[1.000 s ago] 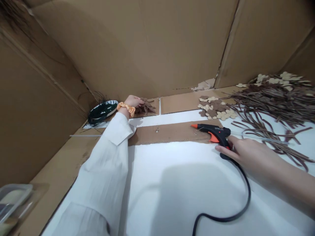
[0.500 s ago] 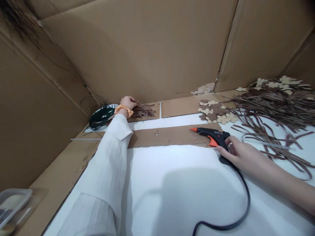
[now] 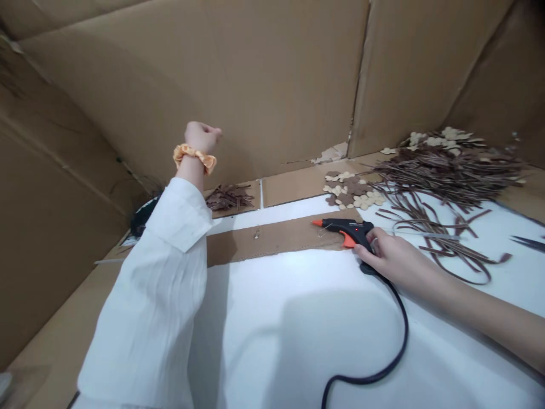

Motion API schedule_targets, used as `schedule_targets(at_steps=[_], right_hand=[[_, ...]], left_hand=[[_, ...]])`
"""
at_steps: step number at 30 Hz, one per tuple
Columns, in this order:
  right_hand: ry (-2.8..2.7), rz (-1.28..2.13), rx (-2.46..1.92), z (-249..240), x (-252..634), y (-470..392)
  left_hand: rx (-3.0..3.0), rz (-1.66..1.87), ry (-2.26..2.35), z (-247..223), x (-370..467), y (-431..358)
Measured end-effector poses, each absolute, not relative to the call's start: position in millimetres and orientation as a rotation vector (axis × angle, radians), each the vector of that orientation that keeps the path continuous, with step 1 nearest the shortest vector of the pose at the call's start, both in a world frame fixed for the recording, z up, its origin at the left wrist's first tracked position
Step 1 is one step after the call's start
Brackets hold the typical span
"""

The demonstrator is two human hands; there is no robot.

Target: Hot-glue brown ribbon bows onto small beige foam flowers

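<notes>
My right hand (image 3: 383,250) is closed round the grip of a black and orange glue gun (image 3: 351,228), which lies over a brown cardboard strip (image 3: 281,238) with its nozzle pointing left. A black cord trails from its handle. My left hand (image 3: 202,137), with an orange scrunchie on the wrist, is raised above a small pile of short brown strips (image 3: 232,196). Its fingers are pinched together; whatever is between them cannot be made out. Wisps of dried glue show on the cardboard strip.
Brown and cream flower cut-outs (image 3: 353,190) lie beyond the glue gun. Long brown strips (image 3: 447,170) are heaped at the right, near a dark pointed tool (image 3: 528,243). Dark green wire (image 3: 142,216) sits behind my left sleeve. Cardboard walls (image 3: 276,79) enclose the white surface.
My left hand has lifted up from the pile of short brown strips, fingers pinched. My right hand still holds the glue gun. The view has shifted slightly to the right.
</notes>
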State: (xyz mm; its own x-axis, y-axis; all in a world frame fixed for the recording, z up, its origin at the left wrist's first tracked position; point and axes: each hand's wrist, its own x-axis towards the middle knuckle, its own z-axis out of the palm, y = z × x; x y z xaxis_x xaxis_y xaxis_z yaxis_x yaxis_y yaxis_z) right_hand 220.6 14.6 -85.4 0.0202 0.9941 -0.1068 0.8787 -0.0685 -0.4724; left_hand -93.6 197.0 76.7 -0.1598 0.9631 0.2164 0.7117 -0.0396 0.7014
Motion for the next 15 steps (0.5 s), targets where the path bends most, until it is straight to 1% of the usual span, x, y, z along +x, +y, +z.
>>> schedule_targets(at_steps=[3, 6, 9, 12, 15], right_hand=[[-1.891, 0.600, -2.002, -83, 219, 15], [-1.836, 0.591, -1.982, -82, 219, 14], [-1.797, 0.573, -1.974, -81, 219, 12], [-1.767, 0.577, -1.949, -79, 221, 9], [-1.693, 0.611, -1.905, -79, 224, 7]], left_hand=[[1.990, 0.869, 1.901, 46, -47, 209], [2.182, 0.594, 1.735, 1, 5, 214], [2.310, 0.406, 1.554, -34, 43, 213], [2.403, 0.272, 1.411, -50, 62, 213], [2.479, 0.162, 1.307, -54, 70, 214]])
